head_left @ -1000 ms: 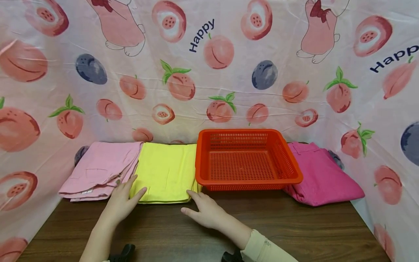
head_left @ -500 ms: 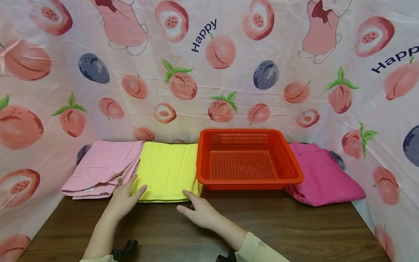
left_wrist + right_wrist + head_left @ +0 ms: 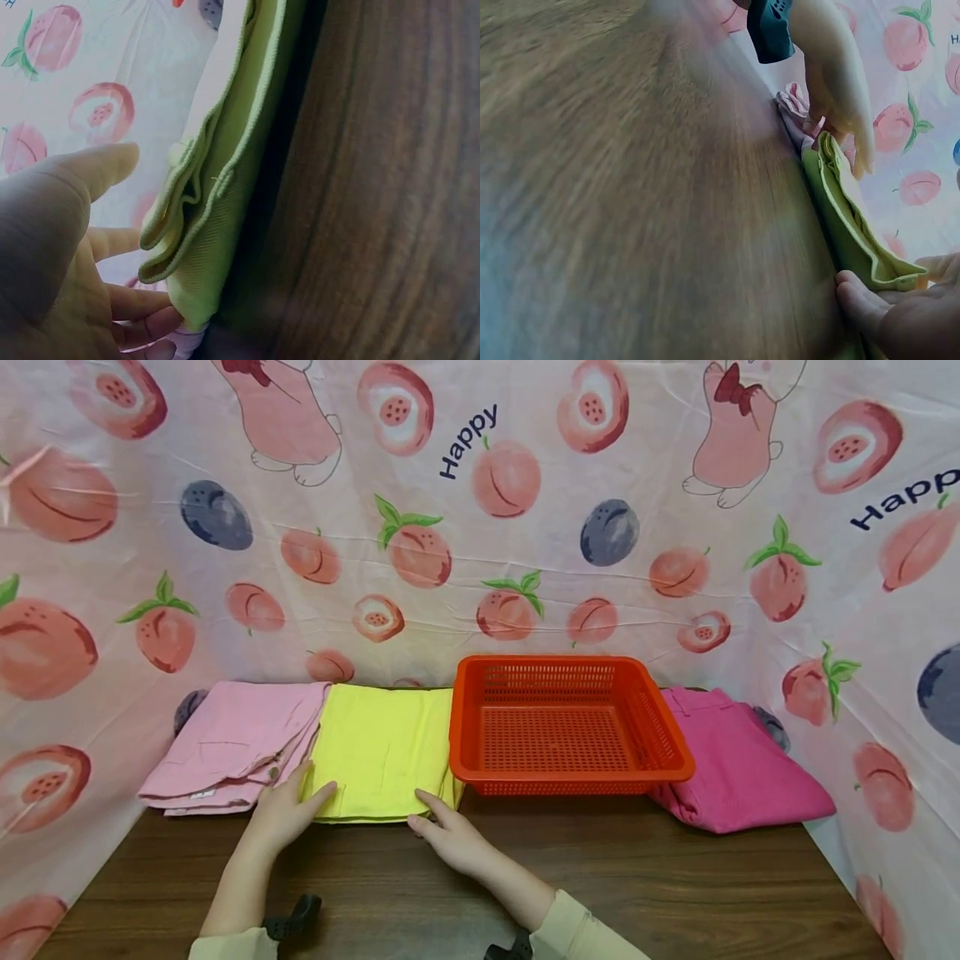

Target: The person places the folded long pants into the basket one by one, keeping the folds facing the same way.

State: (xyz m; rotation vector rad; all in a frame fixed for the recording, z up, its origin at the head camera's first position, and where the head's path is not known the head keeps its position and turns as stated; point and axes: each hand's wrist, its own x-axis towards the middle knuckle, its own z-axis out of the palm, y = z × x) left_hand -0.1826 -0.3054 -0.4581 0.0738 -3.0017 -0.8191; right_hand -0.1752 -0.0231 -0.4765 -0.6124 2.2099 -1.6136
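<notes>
Folded yellow trousers [image 3: 378, 752] lie flat on the table. My left hand [image 3: 281, 810] is at their front left corner, thumb spread over the yellow cloth. In the left wrist view its fingers [image 3: 139, 304] reach along the side of the folded edge, thumb standing apart from it. My right hand [image 3: 453, 839] pinches the front right corner, index finger on top and thumb at the front edge. The right wrist view shows the thumb [image 3: 859, 296] against the lower fold, the corner between it and the other fingers. Folded light pink trousers [image 3: 232, 735] lie left, close to my left fingers.
An orange-red perforated plastic basket [image 3: 570, 778] stands right of the yellow trousers. Folded magenta trousers [image 3: 738, 768] lie beyond it, partly behind its corner. Brown wooden table [image 3: 645, 868] stretches in front; a fruit-patterned cloth [image 3: 525, 543] hangs at the back and sides.
My right hand has moved left and slightly forward, its thumb coming up to the front edge of the yellow trousers. The left hand has stayed nearly in place.
</notes>
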